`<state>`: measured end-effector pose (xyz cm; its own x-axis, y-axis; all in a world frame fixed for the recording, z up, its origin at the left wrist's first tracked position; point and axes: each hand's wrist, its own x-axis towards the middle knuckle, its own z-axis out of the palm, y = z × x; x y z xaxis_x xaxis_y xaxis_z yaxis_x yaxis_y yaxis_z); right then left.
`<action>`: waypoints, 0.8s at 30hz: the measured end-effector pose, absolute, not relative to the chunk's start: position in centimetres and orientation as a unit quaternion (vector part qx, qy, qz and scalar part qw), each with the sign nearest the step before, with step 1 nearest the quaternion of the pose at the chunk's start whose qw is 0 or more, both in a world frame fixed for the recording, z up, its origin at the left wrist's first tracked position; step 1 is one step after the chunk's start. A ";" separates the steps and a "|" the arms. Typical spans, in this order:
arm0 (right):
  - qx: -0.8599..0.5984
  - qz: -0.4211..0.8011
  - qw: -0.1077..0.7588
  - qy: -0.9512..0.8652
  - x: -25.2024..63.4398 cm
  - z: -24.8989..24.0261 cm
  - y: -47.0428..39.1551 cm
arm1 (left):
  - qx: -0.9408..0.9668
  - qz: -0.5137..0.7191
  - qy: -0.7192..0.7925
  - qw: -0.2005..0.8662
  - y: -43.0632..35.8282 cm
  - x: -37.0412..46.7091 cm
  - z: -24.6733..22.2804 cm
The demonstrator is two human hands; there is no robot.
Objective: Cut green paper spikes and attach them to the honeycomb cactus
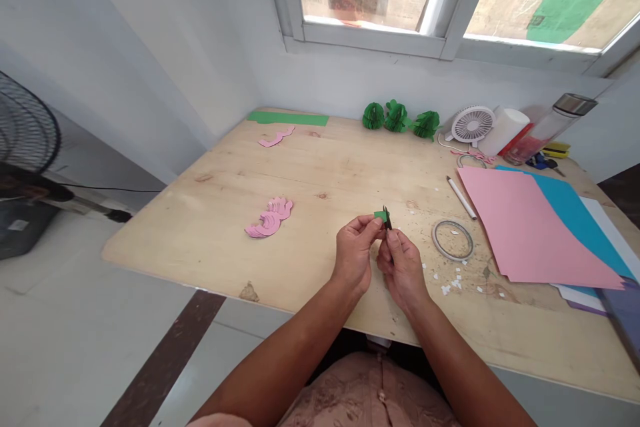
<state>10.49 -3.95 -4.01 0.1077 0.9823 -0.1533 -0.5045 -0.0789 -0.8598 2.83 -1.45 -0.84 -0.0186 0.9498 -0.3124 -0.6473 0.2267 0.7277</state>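
My left hand [356, 247] pinches a small piece of green paper [381, 215] between thumb and fingers, above the near part of the table. Close beside it, my right hand [403, 263] is closed on a pair of small dark scissors [387, 220]. Their blades point away from me and meet the right end of the green paper; the handles are hidden in my fingers. A roll of double-sided tape [453, 221] lies right of my right hand, with white paper scraps [456, 283] scattered near it.
Pink cut-outs [270, 219] and a wavy pink strip [277, 137] lie left. A green strip [287, 118] and green paper balls [396, 116] are at the back. Right are a white pen [461, 197], pink sheets [530, 227], a small fan [473, 124] and a bottle [553, 127].
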 end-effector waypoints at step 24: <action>-0.440 0.617 0.577 -0.303 10.3 -3.6 -4.1 | 0.299 0.514 0.412 0.690 -0.2 -0.4 -0.7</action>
<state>10.34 -4.13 -3.63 0.0546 0.9797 -0.1931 -0.4452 -0.1492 -0.8829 -0.40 -0.20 -0.67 0.1315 0.9564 -0.2609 -0.4631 0.2919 0.8369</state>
